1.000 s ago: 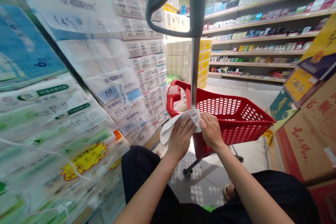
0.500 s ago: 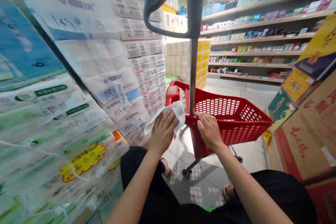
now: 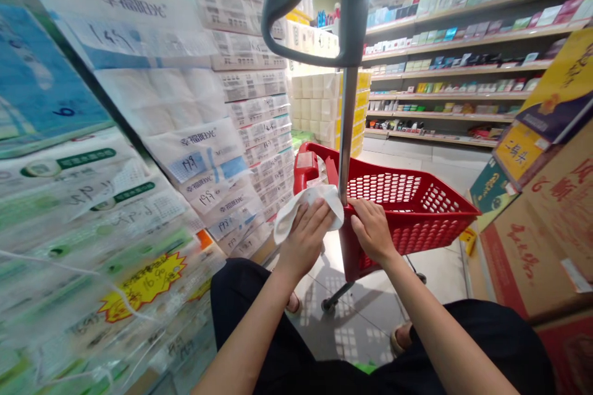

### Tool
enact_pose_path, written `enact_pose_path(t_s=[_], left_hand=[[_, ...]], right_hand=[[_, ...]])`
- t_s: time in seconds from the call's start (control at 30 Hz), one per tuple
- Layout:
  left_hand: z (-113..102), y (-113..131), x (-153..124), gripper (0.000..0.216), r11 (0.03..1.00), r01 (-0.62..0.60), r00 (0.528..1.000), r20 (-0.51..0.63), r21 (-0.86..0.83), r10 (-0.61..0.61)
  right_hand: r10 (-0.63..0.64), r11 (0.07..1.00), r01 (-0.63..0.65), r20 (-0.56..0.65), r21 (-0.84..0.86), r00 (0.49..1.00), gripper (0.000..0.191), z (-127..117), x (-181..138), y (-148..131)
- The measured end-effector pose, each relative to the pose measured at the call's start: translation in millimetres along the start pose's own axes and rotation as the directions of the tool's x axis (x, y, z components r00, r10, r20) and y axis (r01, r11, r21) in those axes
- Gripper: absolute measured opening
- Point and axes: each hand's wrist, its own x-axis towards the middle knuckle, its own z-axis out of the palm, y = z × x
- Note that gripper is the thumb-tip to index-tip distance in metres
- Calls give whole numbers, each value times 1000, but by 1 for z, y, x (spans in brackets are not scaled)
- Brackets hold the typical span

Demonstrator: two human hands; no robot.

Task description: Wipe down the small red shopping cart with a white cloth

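My left hand (image 3: 306, 245) lies over a white cloth (image 3: 286, 220), its fingers pressing it against the near edge of a red shopping cart basket (image 3: 412, 229). The cloth reaches almost to the foot of the metal pole (image 3: 349, 129). Just right of that pole, my right hand (image 3: 373, 232) grips the basket's rim, fingers over the top and thumb on the near side. A grey loop handle (image 3: 354, 24) tops the pole. The part of the rim beneath the cloth is hidden.
Stacked tissue packs (image 3: 180, 154) rise close on the left. Cardboard cartons (image 3: 532, 247) stand on the right. Shelves (image 3: 445, 95) of small boxes and bottles line the back. A caster wheel (image 3: 328, 306) rests on the tiled floor between my feet.
My left hand and the cloth have slid right along the basket's edge toward the pole. The pole and handle have shifted slightly right in view. My right hand keeps its hold.
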Motion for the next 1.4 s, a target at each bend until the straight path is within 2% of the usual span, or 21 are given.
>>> enact_pose_path(t_s=[0.1, 0.23, 0.3, 0.4, 0.47, 0.57, 0.7, 0.8, 1.0, 1.2, 1.3, 1.4], left_hand=[[-9, -22, 8, 54, 987, 102, 995, -10, -122, -104], [-12, -49, 17, 64, 910, 256, 965, 30, -326, -261], [-11, -50, 18, 68, 884, 288, 955, 46, -369, -292], [-11, -34, 15, 64, 881, 310, 946, 29, -358, -321], [-12, -15, 12, 60, 902, 288, 953, 9, -320, -301], [-14, 10, 7, 57, 955, 175, 984, 23, -238, -175], [-16, 16, 6, 56, 981, 26, 998, 55, -193, -16], [-19, 0, 13, 51, 963, 24, 999, 37, -267, -15], [-17, -50, 32, 46, 838, 143, 988, 21, -526, -156], [0, -97, 52, 51, 786, 165, 986, 99, -595, -132], [1, -104, 59, 54, 795, 158, 987, 124, -585, -104], [-2, -95, 56, 54, 810, 163, 987, 98, -563, -130]], right_hand=[[-4, 999, 4, -6, 31, 1000, 37, -1, -1, 4], [0, 998, 1, -17, 55, 1000, 37, -1, -1, 7], [4, 998, -2, -23, 59, 1000, 37, -1, -1, 7], [17, 998, -15, -30, 63, 999, 36, -1, -1, 8], [25, 997, -23, -32, 70, 999, 36, -3, -2, 9], [21, 997, -17, -42, 75, 999, 35, -6, -4, 10], [-2, 997, 7, -59, 83, 998, 35, -8, -7, 12], [1, 995, 5, -67, 97, 998, 35, -8, -8, 14], [16, 993, -9, -63, 115, 998, 36, -8, -6, 13], [28, 992, -20, -71, 121, 997, 36, -8, -4, 14], [31, 993, -24, -57, 113, 998, 36, -8, -3, 14], [43, 994, -39, -37, 104, 998, 35, -10, -3, 14]])
